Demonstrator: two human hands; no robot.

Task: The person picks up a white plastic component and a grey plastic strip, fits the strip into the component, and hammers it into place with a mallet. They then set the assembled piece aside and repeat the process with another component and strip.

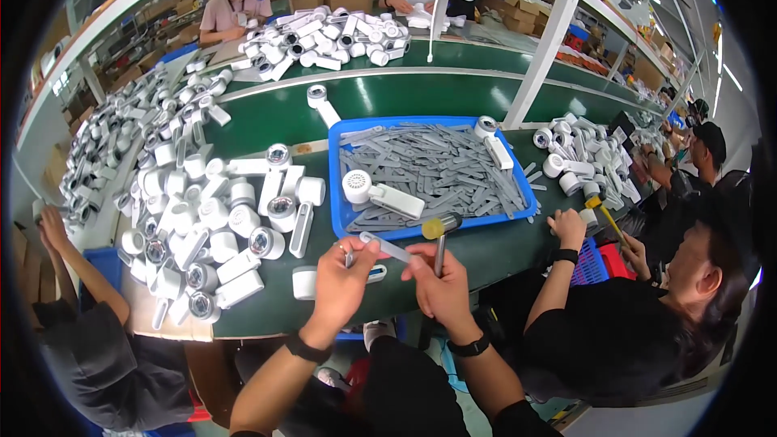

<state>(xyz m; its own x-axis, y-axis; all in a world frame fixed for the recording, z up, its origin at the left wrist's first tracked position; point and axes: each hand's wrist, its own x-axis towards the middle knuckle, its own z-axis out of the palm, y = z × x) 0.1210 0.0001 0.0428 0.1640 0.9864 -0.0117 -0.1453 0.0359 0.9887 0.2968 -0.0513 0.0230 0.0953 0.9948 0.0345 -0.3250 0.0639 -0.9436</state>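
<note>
Between my two hands is a narrow light-grey plastic strip (387, 247). My left hand (344, 279) pinches its left end between thumb and fingers. My right hand (443, 287) has its fingertips at the strip's right end and also grips a small hammer (439, 257), its metal handle upright and its yellow-and-black head on top. Below my hands, on the green bench, lies a white handheld fan (304, 282), partly hidden by my left hand. Just beyond them, a blue tray (334, 194) holds a heap of grey strips (437, 166), with white fans (396, 201) lying across its edges.
White fans (214, 212) are piled on the left, and another pile (583, 154) lies right of the tray. A co-worker at right holds a yellow hammer (607, 214) close to my side. Another person's arms (85, 263) reach in at left. A white post (550, 40) rises behind the tray.
</note>
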